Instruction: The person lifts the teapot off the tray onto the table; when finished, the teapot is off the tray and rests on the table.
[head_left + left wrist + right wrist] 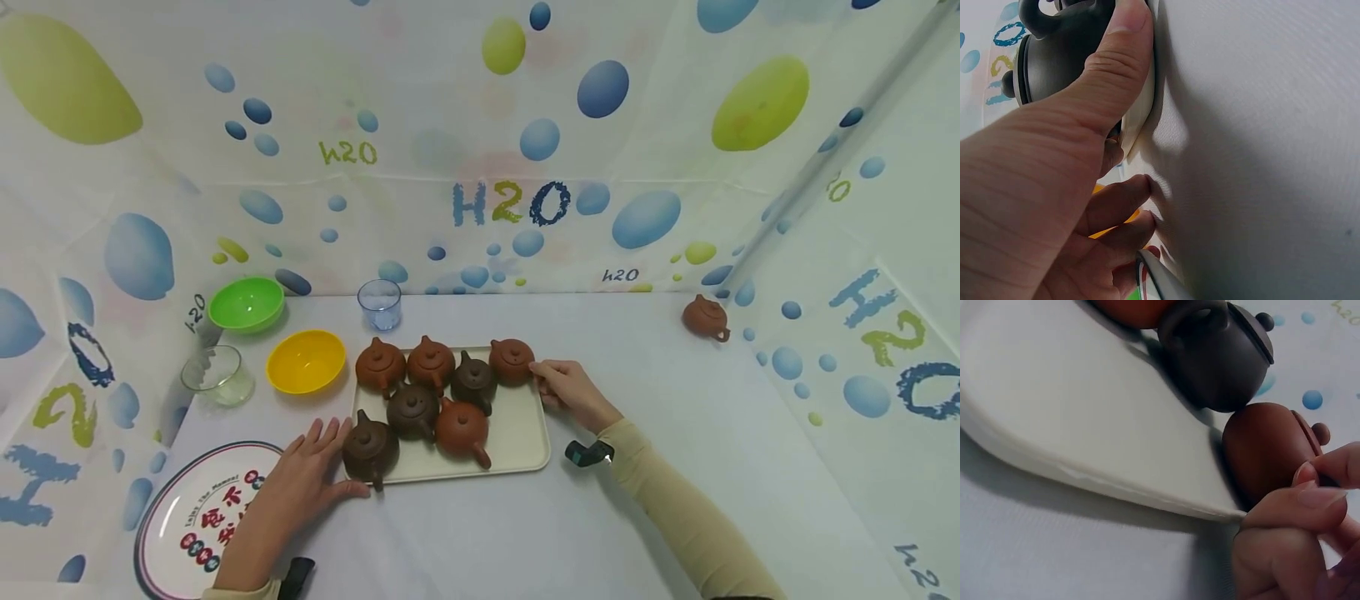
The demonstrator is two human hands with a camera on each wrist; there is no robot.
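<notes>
**On the tray: seven teapots gathered, one teapot apart**

On the white table, the cream tray point(525, 433) carries seven small clay teapots in three rows. Both hands are at the tray's edges. The left hand point(303, 475) lies at the near left corner with its fingers spread, and its thumb presses against the dark brown teapot point(370, 450) there; the left wrist view shows the other fingers bent under the tray rim, so it seems to hold the rim and not the pot. The right hand point(570, 392) is at the far right corner. Its fingertips pinch beside the reddish teapot point(512, 361), but I cannot tell if they grip the pot or the tray edge.

I judge the gathering almost complete: only the lone teapot point(706, 318) stands well apart, near the right wall.

About the containers: the green bowl point(246, 303), the yellow bowl point(306, 361), the clear glass bowl point(217, 375) and the blue cup point(379, 304) all appear to hold nothing. A printed plate point(187, 517) lies near the left hand.
</notes>
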